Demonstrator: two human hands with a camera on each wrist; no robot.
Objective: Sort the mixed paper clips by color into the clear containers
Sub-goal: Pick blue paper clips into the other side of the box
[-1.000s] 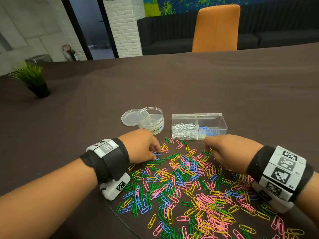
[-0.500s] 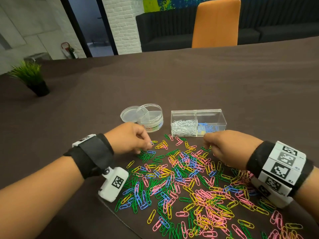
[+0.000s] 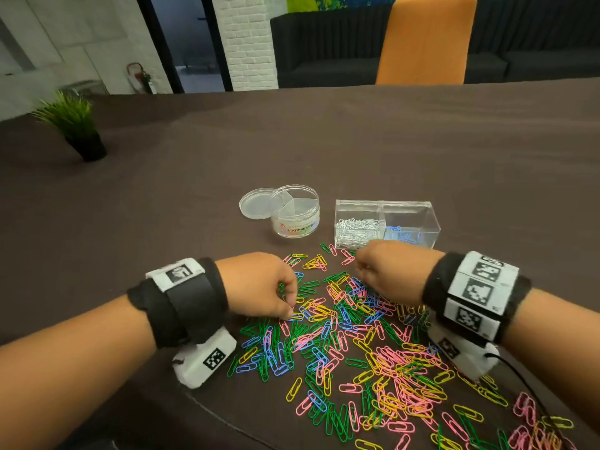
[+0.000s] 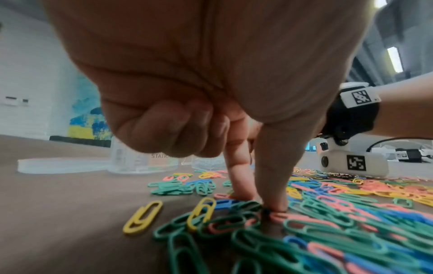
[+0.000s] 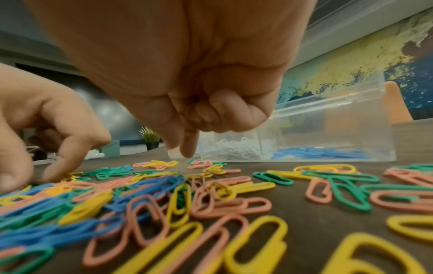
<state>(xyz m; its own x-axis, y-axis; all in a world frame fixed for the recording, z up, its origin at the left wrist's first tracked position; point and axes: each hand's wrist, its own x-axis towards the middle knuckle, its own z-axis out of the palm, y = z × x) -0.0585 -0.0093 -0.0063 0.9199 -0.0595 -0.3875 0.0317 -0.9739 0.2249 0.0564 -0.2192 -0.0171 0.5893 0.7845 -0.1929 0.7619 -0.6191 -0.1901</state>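
Note:
A pile of mixed paper clips (image 3: 357, 336) in green, blue, pink and yellow lies on the dark table. My left hand (image 3: 290, 311) is down at the pile's left edge. Its thumb and forefinger (image 4: 241, 192) pinch at a blue clip (image 4: 222, 203) and its other fingers are curled. My right hand (image 3: 360, 267) hovers over the pile's far edge as a curled fist (image 5: 185, 148), with nothing visible in it. Just beyond it, the clear rectangular box (image 3: 386, 206) holds white clips (image 3: 355, 230) on the left and blue clips (image 3: 399, 233) on the right.
A round divided clear tub (image 3: 297, 219) stands left of the box, its lid (image 3: 255, 204) lying beside it. A potted plant (image 3: 78, 128) sits at the far left and an orange chair (image 3: 425, 43) stands behind the table. A cable (image 3: 526, 391) trails from my right wrist.
My left hand has come back from the pile's far-left edge and dropped its fingertips onto the clips nearer me. The right fist has barely moved.

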